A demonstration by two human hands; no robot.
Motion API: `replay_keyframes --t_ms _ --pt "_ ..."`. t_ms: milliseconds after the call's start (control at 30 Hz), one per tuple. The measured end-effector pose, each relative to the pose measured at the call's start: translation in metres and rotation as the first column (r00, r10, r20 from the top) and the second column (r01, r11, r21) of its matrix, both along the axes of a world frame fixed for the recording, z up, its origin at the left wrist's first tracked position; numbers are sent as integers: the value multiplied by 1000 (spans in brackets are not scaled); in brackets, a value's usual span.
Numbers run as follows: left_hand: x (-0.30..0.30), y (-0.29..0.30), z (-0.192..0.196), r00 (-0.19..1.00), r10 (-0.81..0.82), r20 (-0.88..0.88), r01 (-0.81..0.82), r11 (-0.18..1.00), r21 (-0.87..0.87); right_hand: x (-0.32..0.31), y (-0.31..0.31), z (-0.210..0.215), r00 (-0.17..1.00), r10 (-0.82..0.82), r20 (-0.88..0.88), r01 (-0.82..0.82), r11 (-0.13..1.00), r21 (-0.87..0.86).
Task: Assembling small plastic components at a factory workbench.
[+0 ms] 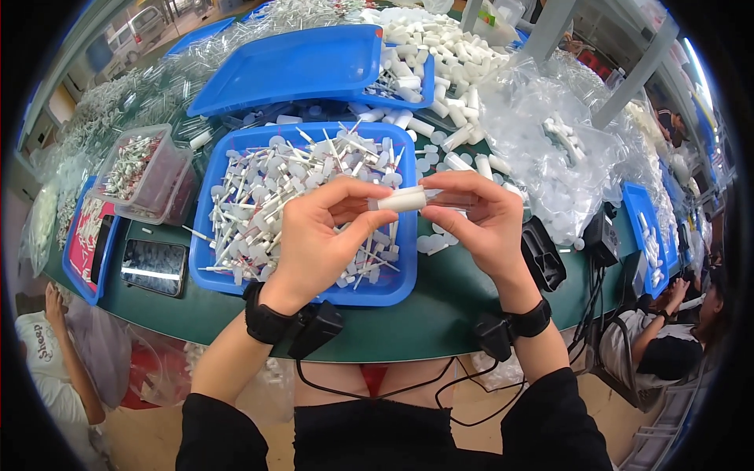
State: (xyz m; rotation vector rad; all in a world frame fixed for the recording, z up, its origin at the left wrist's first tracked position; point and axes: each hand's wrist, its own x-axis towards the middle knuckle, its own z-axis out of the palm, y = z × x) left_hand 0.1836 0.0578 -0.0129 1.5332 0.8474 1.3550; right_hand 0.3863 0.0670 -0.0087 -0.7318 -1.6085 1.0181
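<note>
We see matt white plastic in the cap [402, 201] — above the glossy blue plastic tray [390, 289], beside crinkly clear bags [542, 129].

white cap [402, 201] in grip | blue tray [393, 287] beneath, white stemmed parts [267, 196] | dark green table [440, 306] | black wrist straps [267, 322] | clear tube [449, 199] right of grip

Both forearms reach forward, the left hand [318, 235] and right hand [479, 224] raised close together, fingertips pinched inward.
</note>
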Motion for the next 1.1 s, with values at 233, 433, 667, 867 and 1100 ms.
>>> replay_keyframes --t_ms 233,433,667,867,1100 --pt "-4 2 -2 988 40 -149 -22 993 120 -3 -2 0 972 -154 180 80 928 364" --pt "1 0 0 999 -43 30 42 999 31 -2 -2 -1 976 -90 197 24 949 314" --pt "4 -7 -2 996 -21 -83 30 994 106 -7 -6 -3 996 88 35 -92 987 132" --pt "7 -2 -5 998 -11 66 6 997 73 -11 -10 -1 996 2 92 10 992 -128" --pt "5 -5 -5 998 -28 -55 33 996 86 -14 -21 -2 974 -81 211 87 996 -18"
